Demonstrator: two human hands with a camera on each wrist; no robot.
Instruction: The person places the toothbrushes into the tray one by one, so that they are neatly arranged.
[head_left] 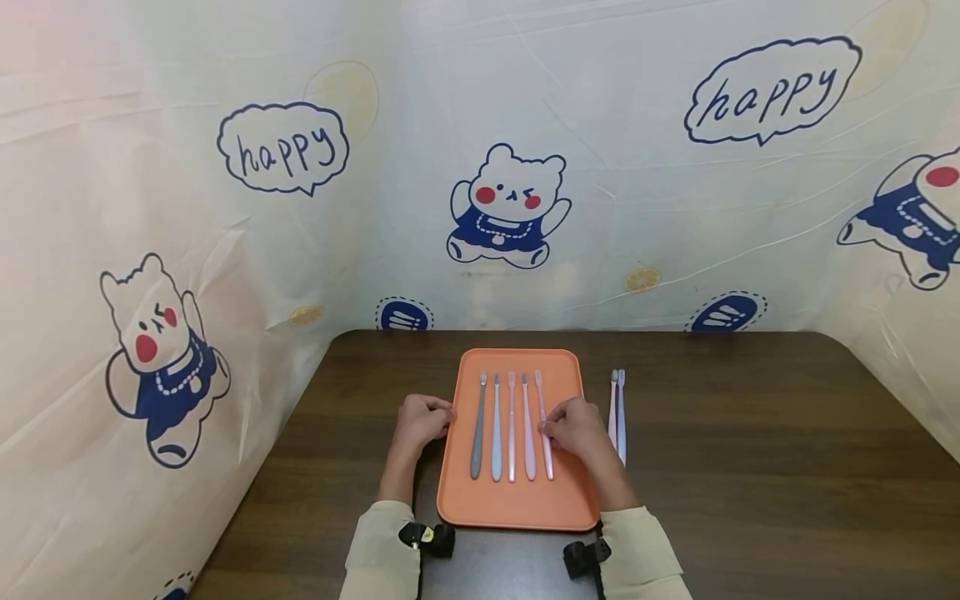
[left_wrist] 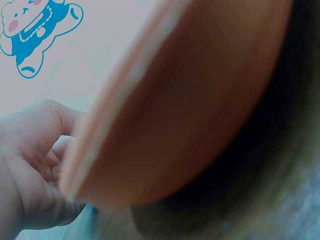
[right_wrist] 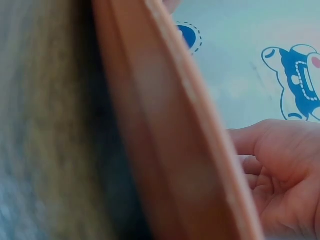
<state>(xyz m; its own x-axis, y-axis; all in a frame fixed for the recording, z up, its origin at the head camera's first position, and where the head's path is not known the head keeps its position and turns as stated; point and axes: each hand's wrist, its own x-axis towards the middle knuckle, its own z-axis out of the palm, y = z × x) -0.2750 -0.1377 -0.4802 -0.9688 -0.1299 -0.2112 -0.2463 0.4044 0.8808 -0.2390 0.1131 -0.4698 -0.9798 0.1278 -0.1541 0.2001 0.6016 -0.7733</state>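
Note:
An orange tray [head_left: 517,508] lies on the table with several toothbrushes in a row, bristle heads toward the far side. At its left rim, my left hand [head_left: 422,423] grips the edge between thumb and curled fingers; the left wrist view shows this hand [left_wrist: 37,165] partly behind the tray wall. My right hand [head_left: 577,427] reaches over the right rim and pinches the handle of the rightmost pink toothbrush [head_left: 542,400]. In the right wrist view the tray wall [right_wrist: 175,125] hides the fingertips of this hand [right_wrist: 285,175]. A grey toothbrush [head_left: 477,442] is leftmost in the row.
Right of the tray, a pink toothbrush [head_left: 612,408] and a blue toothbrush [head_left: 621,417] lie side by side on the dark wooden table [head_left: 750,450], close to my right wrist. A printed curtain [head_left: 645,208] surrounds the table's back and sides.

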